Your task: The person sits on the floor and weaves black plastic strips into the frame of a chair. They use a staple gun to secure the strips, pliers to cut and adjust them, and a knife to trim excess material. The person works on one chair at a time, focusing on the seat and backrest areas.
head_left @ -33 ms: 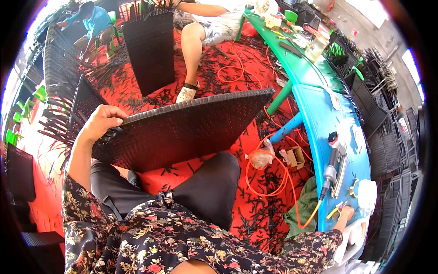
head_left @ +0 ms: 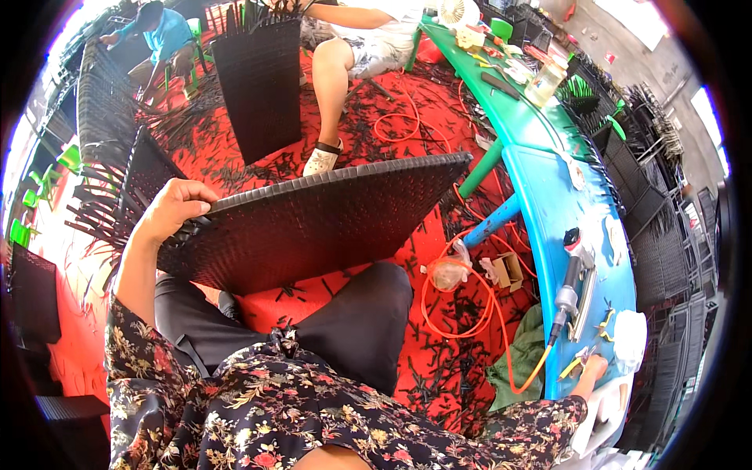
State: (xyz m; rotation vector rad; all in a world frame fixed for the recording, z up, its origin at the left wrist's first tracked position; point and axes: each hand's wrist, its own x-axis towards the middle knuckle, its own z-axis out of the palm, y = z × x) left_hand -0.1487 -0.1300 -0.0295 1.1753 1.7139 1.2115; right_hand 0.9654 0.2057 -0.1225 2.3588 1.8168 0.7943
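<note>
A flat black woven rattan panel (head_left: 313,219) stands tilted across my knees. My left hand (head_left: 174,210) is closed on its top left corner, thumb on the near side and fingers over the edge. Loose black strips (head_left: 98,207) stick out to the left of that hand. Far to the right, my right hand (head_left: 593,371) is at the near end of the blue table (head_left: 540,188), its fingers closed around small yellow-handled pliers (head_left: 576,363). A second pair of yellow-handled pliers (head_left: 605,324) lies just beyond, beside a white container (head_left: 630,341).
A pneumatic stapler (head_left: 573,286) with an orange air hose (head_left: 511,368) lies on the table. The hose coils on the red floor among black offcuts, near an open cardboard box (head_left: 509,271). Ahead, a seated person (head_left: 345,63) has another woven piece (head_left: 254,94); a second person (head_left: 160,39) sits farther left.
</note>
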